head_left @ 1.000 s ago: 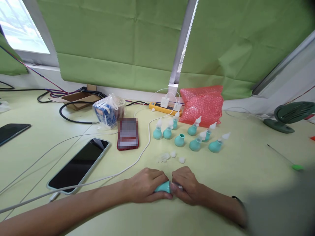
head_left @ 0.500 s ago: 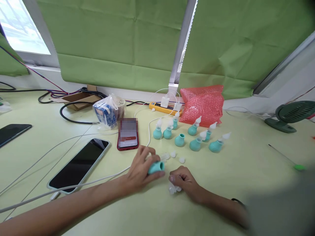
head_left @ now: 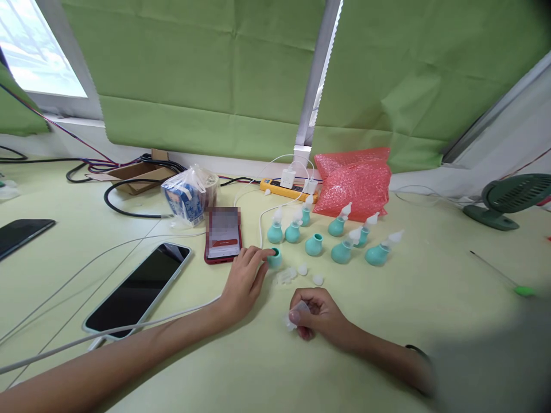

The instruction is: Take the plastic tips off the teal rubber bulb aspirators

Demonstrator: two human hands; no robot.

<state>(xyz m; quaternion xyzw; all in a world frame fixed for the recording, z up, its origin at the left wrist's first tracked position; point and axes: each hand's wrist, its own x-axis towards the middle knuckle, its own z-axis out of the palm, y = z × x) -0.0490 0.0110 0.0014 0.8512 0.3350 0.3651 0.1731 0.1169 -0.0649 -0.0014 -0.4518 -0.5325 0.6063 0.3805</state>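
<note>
Fingers of the left hand (head_left: 243, 278) lie stretched out just right of the red phone (head_left: 222, 235). Their tips touch a teal bulb (head_left: 274, 257) standing ungripped on the table (head_left: 430, 298). Right of the phone and nearer the person, the right hand (head_left: 316, 315) curls shut around a clear tip (head_left: 293, 319). Farther right of the phone lie loose tips (head_left: 302, 269), then capped bulbs (head_left: 342, 252).

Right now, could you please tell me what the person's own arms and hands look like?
Both forearms are bare, with no sleeves in view. The left hand and right hand wear no gloves. A thin dark band circles the right wrist; the left wrist shows nothing worn.
</note>
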